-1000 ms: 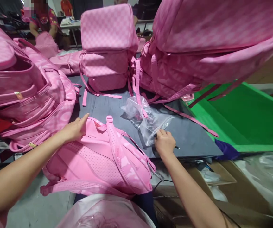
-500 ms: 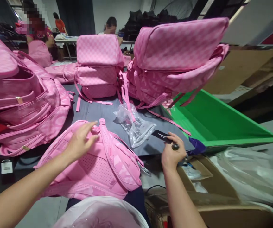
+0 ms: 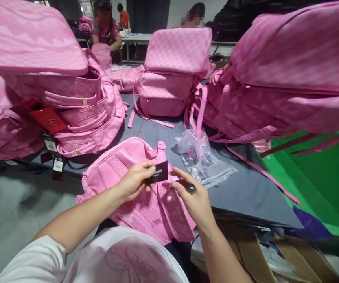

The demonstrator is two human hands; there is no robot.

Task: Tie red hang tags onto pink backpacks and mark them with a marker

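Observation:
A pink backpack [image 3: 104, 177] lies in front of me on the dark table, with its padded, perforated back panel and a shoulder strap facing up. Above it, my left hand [image 3: 135, 181] pinches a small black hang tag [image 3: 161, 172] with pale printing. My right hand [image 3: 197, 198] is beside the tag's right edge, its thumb and forefinger curved with a gap between them. In its curled fingers sits a black-handled tool [image 3: 191, 188]; only the rounded end shows, so its kind is hidden. A clear plastic bag [image 3: 216, 169] lies on the table beyond my right hand.
Pink backpacks [image 3: 177, 55] stand across the back and left, one with a red tag [image 3: 49, 120]. A large one [image 3: 293, 59] leans at right above a green-lined bin [image 3: 334, 173]. Cardboard boxes [image 3: 252, 251] sit below the table's right side. People [image 3: 107, 31] are in the background.
The black tag has passed from my right hand to my left, which has come off the backpack's top. My right hand has moved in over the backpack. The view has swung left.

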